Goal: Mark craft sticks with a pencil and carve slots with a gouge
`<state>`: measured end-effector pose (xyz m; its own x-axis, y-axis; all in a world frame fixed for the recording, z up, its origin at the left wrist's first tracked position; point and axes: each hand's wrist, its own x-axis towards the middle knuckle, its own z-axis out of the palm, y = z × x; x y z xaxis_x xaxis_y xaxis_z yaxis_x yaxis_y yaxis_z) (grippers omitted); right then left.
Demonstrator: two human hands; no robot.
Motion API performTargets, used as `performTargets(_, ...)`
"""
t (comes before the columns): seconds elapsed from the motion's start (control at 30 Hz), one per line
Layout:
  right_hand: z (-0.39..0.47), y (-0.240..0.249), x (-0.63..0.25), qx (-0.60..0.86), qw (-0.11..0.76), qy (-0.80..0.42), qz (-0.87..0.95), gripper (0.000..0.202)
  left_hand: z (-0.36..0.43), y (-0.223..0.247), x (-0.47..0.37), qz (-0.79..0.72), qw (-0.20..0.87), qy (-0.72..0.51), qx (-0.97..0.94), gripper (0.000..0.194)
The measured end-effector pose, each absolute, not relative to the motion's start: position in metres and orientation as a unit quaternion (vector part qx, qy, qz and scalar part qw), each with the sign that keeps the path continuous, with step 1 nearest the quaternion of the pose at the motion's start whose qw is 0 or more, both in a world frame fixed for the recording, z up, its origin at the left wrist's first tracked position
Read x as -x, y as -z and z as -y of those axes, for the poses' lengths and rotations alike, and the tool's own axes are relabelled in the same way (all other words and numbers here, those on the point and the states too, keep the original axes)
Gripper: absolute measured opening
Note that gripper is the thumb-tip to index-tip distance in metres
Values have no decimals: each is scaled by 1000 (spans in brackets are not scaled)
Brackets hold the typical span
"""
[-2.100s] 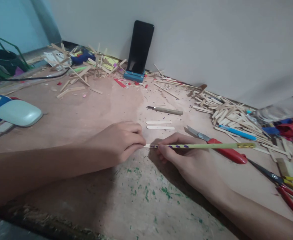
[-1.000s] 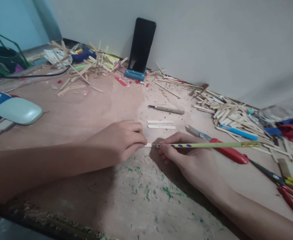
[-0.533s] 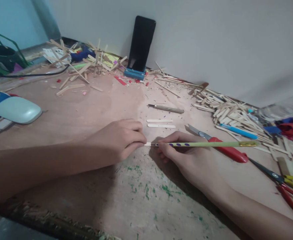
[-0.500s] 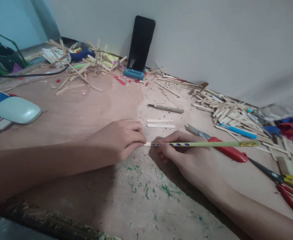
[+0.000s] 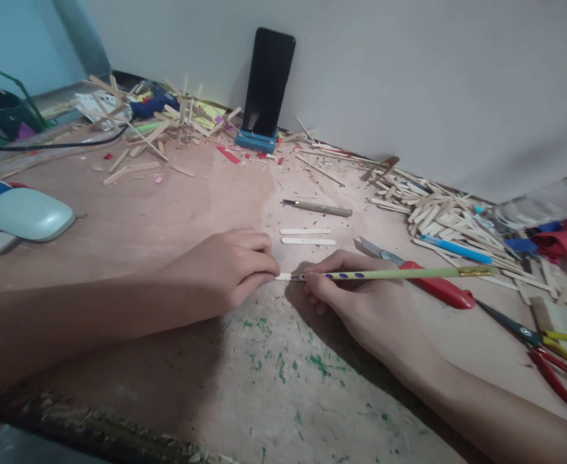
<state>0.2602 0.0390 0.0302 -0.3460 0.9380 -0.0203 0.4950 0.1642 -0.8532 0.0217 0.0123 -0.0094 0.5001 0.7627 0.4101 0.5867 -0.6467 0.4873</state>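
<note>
Probably light, stiff and easily skidded, the small wooden stick (image 5: 284, 276) lies on the bench (image 5: 167, 219), best held by its end, where the left fingers (image 5: 263, 278) pinch it, while the right fingers (image 5: 316, 283) grip a pencil (image 5: 390, 274).

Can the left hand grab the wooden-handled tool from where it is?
Probably yes: the wooden-handled tool lies just beyond the left hand, with open tabletop between, though it's pinching a small stick.

Purple-spotted green pencil (image 5: 399, 274) points left, tip at a partly hidden wooden stick (image 5: 283, 276) on the tabletop (image 5: 191, 209)
</note>
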Motion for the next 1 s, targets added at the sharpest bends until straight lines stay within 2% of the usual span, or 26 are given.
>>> performTargets(0.53,-37,-36,-262,502,273,-410,711,21,-12,10,-21,-386,133,-311,-858,24)
performTargets(1.0,-37,-39,-258,481,250,-402,738,18,-13,11,-21,-377,134,-317,-860,18)
